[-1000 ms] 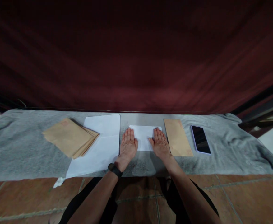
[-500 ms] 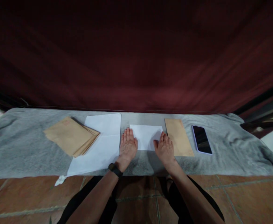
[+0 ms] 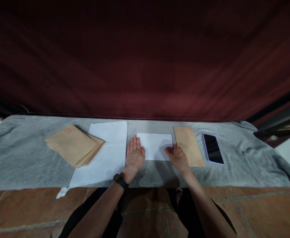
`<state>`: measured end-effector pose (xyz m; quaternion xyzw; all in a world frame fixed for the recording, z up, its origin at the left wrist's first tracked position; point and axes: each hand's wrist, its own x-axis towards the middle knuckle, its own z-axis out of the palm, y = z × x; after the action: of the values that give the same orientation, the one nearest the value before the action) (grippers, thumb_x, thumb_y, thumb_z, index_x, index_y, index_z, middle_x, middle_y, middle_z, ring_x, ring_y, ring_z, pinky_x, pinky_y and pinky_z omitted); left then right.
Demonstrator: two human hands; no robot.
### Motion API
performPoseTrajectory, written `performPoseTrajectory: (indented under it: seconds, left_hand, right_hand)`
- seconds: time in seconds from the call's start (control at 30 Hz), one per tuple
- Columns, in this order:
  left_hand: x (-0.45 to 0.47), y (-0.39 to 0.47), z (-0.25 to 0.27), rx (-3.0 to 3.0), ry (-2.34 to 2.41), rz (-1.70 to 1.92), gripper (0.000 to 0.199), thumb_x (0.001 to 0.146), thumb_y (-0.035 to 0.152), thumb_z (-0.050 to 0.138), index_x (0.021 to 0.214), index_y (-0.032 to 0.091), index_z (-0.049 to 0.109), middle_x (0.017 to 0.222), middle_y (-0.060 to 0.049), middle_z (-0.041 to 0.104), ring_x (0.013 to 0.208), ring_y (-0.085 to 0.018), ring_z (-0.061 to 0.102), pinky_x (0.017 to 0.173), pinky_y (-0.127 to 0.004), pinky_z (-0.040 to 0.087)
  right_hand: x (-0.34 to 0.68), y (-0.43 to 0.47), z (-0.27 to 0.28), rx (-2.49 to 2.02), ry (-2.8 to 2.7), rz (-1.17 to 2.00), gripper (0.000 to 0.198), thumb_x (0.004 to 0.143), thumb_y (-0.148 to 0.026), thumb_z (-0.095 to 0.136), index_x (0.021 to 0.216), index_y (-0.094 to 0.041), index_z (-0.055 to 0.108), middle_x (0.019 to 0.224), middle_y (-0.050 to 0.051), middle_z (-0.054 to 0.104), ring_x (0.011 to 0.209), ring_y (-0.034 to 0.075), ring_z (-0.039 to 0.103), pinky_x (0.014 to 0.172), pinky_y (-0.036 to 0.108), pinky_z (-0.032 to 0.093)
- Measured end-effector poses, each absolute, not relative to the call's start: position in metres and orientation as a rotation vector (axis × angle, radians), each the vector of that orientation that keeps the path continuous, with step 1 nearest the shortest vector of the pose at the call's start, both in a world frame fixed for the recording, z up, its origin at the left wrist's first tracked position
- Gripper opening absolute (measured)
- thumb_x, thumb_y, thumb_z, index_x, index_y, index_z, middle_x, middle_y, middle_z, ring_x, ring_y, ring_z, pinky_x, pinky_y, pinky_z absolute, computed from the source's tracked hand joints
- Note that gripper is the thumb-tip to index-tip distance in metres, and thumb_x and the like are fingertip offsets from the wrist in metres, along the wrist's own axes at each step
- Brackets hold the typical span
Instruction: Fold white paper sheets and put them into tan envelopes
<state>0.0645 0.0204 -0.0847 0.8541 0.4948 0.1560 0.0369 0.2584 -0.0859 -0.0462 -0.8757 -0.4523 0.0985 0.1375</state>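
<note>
A small white sheet of paper (image 3: 155, 145), probably folded, lies flat in front of me. My left hand (image 3: 135, 153) rests flat along its left edge, fingers stretched forward and holding nothing. At the right edge is my right hand (image 3: 179, 158), fingers loosely bent and thumb apart over the paper; nothing shows in its grasp. Just beyond that hand lies a single brown envelope (image 3: 191, 148), partly covered by the fingers. On my left, larger white sheets (image 3: 110, 152) sit under the corner of a fanned stack of brown envelopes (image 3: 74, 143).
A phone in a purple case (image 3: 213, 148) lies right of the single envelope. Grey cloth (image 3: 241, 158) covers the long surface. A dark red curtain (image 3: 145, 66) hangs behind it. Below the front edge are floor tiles (image 3: 259, 211) and a white scrap (image 3: 62, 192).
My right hand has turned and drawn slightly back, its fingers bending from straight to curled at the paper's right edge. My left hand stays flat. The papers and envelopes have not visibly moved.
</note>
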Motion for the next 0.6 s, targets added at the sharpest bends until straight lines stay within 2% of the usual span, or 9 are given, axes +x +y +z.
performPoseTrajectory:
  seconds: [0.17,0.3,0.4,0.5,0.6]
  left_hand:
    - [0.065,0.021,-0.084,2.619,1.526,0.471,0.061,0.098,0.023,0.034,0.153,-0.003,0.033,0.161,-0.025,0.031,0.153,-0.032,0.023,0.124,-0.05,0.025]
    - [0.066,0.022,-0.084,2.612,1.529,0.462,0.06,0.098,0.023,0.033,0.152,-0.003,0.034,0.16,-0.025,0.032,0.153,-0.032,0.025,0.123,-0.051,0.026]
    - [0.065,0.021,-0.084,2.59,1.521,0.484,0.06,0.098,0.023,0.033,0.152,-0.003,0.035,0.16,-0.025,0.033,0.152,-0.033,0.026,0.123,-0.051,0.026]
    - [0.065,0.021,-0.082,2.521,1.496,0.552,0.059,0.099,0.025,0.033,0.152,-0.002,0.035,0.16,-0.025,0.034,0.152,-0.032,0.026,0.123,-0.052,0.026]
    - [0.066,0.025,-0.074,2.411,1.436,0.711,0.06,0.101,0.03,0.033,0.152,-0.001,0.035,0.161,-0.025,0.032,0.153,-0.032,0.023,0.125,-0.053,0.023]
  right_hand:
    - [0.269,-0.084,-0.047,-2.346,-1.154,0.481,0.025,0.092,-0.043,0.061,0.101,-0.02,0.066,0.096,0.009,0.074,0.102,0.024,0.069,0.089,0.031,0.049]
    - [0.273,-0.082,-0.051,-2.081,-0.976,0.679,0.028,0.081,-0.051,0.067,0.086,-0.024,0.064,0.087,0.004,0.071,0.091,0.023,0.067,0.08,0.031,0.049]
    - [0.271,-0.08,-0.051,-1.836,-0.779,0.814,0.035,0.075,-0.055,0.068,0.087,-0.022,0.063,0.084,0.003,0.071,0.082,0.022,0.066,0.072,0.031,0.05]
    - [0.267,-0.076,-0.046,-1.551,-0.636,0.958,0.037,0.068,-0.049,0.075,0.091,-0.021,0.067,0.083,0.002,0.073,0.075,0.02,0.066,0.069,0.031,0.05]
    - [0.264,-0.069,-0.031,-1.435,-0.665,0.889,0.033,0.07,-0.045,0.075,0.091,-0.02,0.072,0.081,0.002,0.075,0.07,0.019,0.066,0.068,0.031,0.052]
